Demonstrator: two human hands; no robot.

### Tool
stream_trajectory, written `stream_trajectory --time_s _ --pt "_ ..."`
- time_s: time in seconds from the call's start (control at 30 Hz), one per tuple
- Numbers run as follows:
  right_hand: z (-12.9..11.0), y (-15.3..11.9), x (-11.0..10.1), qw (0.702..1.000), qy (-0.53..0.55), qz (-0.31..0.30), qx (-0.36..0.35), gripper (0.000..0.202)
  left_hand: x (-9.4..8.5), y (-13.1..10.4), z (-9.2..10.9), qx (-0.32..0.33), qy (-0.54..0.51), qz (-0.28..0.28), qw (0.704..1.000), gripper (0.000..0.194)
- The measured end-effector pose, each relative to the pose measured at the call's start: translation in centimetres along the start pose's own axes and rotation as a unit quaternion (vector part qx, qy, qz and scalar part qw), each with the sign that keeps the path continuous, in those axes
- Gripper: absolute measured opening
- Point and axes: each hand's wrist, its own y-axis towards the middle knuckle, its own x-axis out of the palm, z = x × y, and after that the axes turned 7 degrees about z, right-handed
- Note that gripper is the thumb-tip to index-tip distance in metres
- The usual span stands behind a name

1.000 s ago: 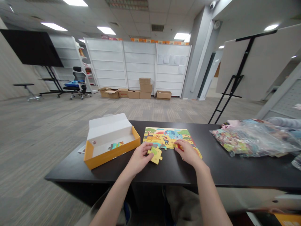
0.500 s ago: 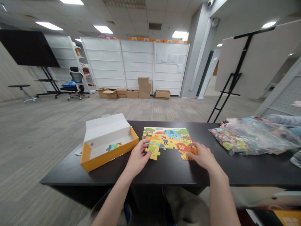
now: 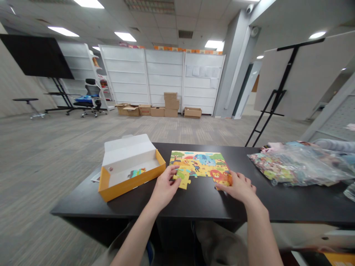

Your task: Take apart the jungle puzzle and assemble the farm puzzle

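Yellow-green jigsaw piece, probably light, stiff card best taken by its edges, sits pinched by the left hand at the lower left of the animal puzzle, whose lion section the loosely curved right hand touches, its hold hard to tell.

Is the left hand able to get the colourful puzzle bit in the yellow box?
Probably yes: the left hand is near the yellow box, its lid stands open, and nothing seems to block the way down to the colourful bit. But that hand is touching a yellow piece.
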Motion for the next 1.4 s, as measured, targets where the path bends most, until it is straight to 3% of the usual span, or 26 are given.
stream_trajectory --time_s 0.33,0.5,0.67,0.9,1.13,1.4 --pt "0.4 1.0 0.0 0.998 -0.022 0.051 0.026 0.067 -0.1 -0.3 0.3 0.008 -0.015 -0.006 1.000 0.042" --pt "0.3 1.5 -0.4 0.998 -0.012 0.038 0.048 0.068 -0.1 -0.5 0.2 0.010 -0.005 -0.011 1.000 0.040" --pt "0.8 2.6 0.2 0.993 0.058 0.052 0.088 0.074 0.4 -0.5 0.3 0.010 -0.020 -0.021 1.000 0.040" --pt "2.0 2.9 1.0 0.974 0.183 0.133 0.019 0.048 1.0 -0.4 0.2 0.008 -0.005 -0.029 1.000 0.040" --pt "2.7 3.0 1.4 0.957 0.278 0.079 0.036 0.045 1.2 -0.3 0.1 -0.005 -0.042 -0.080 0.996 0.045" --pt "2.5 3.3 1.9 0.934 0.349 0.068 0.018 0.027 1.5 -0.3 0.2 -0.038 -0.067 -0.087 0.993 0.042"
